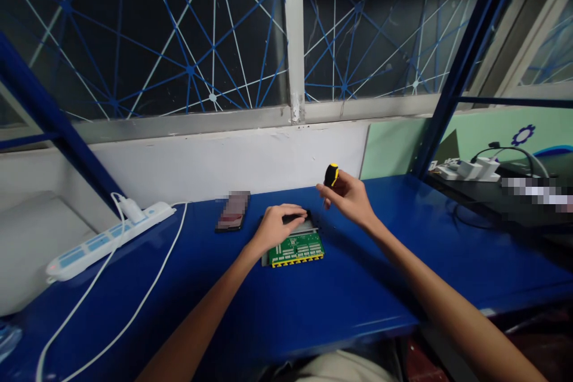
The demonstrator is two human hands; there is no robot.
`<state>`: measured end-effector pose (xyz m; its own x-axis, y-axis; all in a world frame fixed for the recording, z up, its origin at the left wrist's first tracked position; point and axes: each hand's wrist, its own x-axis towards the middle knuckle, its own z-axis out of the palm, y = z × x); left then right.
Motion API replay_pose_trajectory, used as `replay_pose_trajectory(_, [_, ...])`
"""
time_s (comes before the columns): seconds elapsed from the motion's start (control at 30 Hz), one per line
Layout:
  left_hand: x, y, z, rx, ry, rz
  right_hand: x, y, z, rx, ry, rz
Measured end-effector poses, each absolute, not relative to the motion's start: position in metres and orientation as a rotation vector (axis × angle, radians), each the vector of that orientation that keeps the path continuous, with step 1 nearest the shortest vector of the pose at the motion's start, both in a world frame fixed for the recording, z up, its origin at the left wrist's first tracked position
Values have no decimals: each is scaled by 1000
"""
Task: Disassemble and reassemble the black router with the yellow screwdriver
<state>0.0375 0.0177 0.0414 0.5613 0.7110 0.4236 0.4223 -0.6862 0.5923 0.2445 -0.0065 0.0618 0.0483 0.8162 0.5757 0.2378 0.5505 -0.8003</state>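
A green circuit board [298,246] with a yellow connector strip [298,261] along its near edge lies on the blue table. Behind it is a grey metal part [308,226] with a dark section, mostly covered by my left hand [278,225]. That hand rests on the part from the left, fingers stretched out and thumb apart from them. Raised above the table to the right, my right hand [351,196] grips a small screwdriver [332,175] by its black and yellow handle. The screwdriver's shaft is too faint to make out clearly.
A pixelated phone-like object [233,212] lies left of the board. Farther left is a white power strip [111,242] with a plug and a looping white cable [156,283]. Blue frame posts [465,54] flank the table. Chargers [478,168] and cables sit at the right.
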Motion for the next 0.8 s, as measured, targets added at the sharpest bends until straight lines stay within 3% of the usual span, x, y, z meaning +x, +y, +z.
replay_pose_trajectory(0.17, [2, 7, 35, 2356, 767, 884, 207, -21, 58, -910, -1652, 693])
replay_pose_trajectory(0.8, [6, -6, 27, 2497, 658, 897, 192, -27, 44, -1012, -1857, 447])
